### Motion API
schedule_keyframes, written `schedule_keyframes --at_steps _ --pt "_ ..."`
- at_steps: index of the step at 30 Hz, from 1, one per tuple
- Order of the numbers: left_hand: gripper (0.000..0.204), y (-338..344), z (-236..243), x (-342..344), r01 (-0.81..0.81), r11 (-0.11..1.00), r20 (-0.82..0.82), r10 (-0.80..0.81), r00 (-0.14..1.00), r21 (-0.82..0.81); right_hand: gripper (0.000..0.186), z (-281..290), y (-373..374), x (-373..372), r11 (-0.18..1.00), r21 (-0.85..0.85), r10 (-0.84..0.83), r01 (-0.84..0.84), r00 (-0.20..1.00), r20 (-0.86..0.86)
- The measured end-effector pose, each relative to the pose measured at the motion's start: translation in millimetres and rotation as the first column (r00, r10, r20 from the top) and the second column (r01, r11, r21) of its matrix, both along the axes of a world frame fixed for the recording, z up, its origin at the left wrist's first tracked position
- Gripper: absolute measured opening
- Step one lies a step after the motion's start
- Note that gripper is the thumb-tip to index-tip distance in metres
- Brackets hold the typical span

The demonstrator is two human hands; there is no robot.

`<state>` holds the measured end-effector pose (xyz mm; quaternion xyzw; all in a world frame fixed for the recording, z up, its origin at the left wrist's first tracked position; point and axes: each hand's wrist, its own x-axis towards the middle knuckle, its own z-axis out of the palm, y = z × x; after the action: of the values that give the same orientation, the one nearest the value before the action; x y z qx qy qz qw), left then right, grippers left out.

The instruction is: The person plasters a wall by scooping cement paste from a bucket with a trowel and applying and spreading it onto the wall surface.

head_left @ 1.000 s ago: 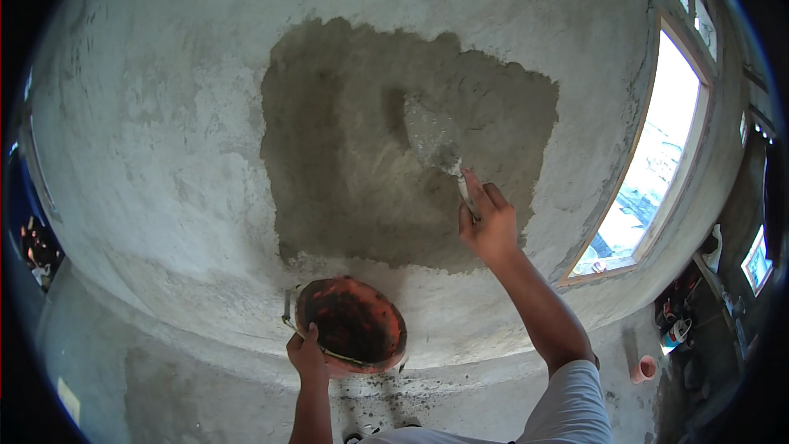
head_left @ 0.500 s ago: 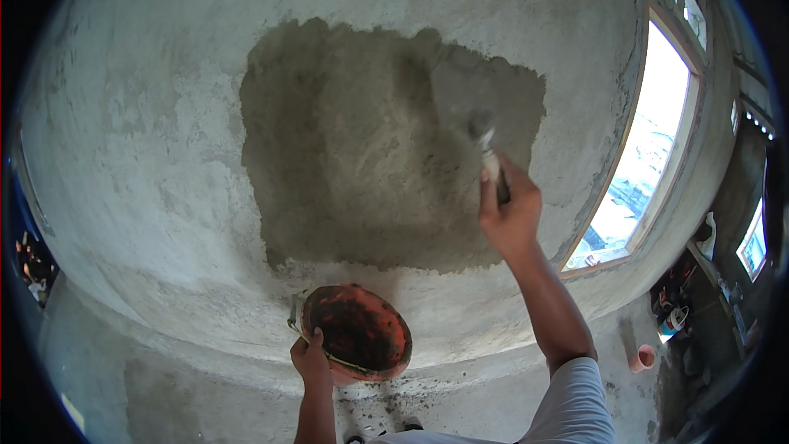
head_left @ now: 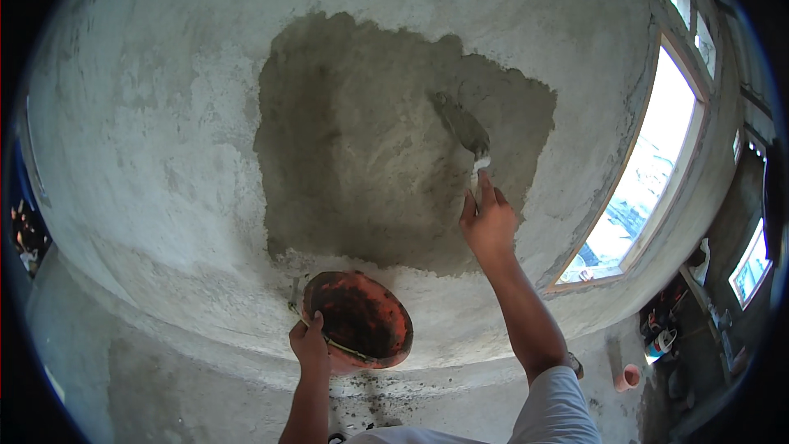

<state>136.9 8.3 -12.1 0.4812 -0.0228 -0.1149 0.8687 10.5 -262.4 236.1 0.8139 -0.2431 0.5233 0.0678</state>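
Head view | I've got the trowel [head_left: 463, 125] at one o'clock, right hand [head_left: 491, 226] wrapped round its handle: probably light, stiff, best gripped there | bucket [head_left: 400, 330] towards six, left hand [head_left: 309, 343] clutching its eight-o'clock rim: looks bendy, maybe slippery where smeared

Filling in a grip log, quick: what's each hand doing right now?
Left hand: closed, holding the bucket at its rim.
Right hand: closed, holding the trowel by its handle.
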Motion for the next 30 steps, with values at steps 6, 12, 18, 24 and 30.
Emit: schedule_keyframes --at_steps 6,12,18,24,30 --pt "0.028 -7.6 2.0 9.0 0.080 0.992 -0.020 -0.082 0.996 -0.096 0.035 -44.5 12.5 -28.4 0.951 0.087 0.300 -0.298 0.954 -0.010" --pt "0.027 15.4 -7.2 -1.5 0.107 0.988 -0.024 -0.110 0.994 -0.114 0.031 -119.9 66.7 -89.5 0.357 0.887 0.562 -0.293 0.826 0.046" --pt "0.013 31.7 -15.0 -5.7 0.125 0.990 0.112 -0.133 0.985 0.072 0.032 -231.6 87.4 -116.9 0.307 0.921 0.573 -0.241 0.819 0.023" --pt "0.026 54.2 -24.7 3.0 0.082 0.875 0.312 -0.257 0.915 0.478 0.039 -256.6 124.1 -114.8 0.295 0.951 0.625 -0.095 0.772 -0.117" --pt "0.032 67.0 -7.1 14.5 -0.011 0.720 0.372 -0.346 0.861 0.694 0.045 -265.4 148.7 -71.8 0.015 0.982 0.643 -0.189 0.754 0.135"
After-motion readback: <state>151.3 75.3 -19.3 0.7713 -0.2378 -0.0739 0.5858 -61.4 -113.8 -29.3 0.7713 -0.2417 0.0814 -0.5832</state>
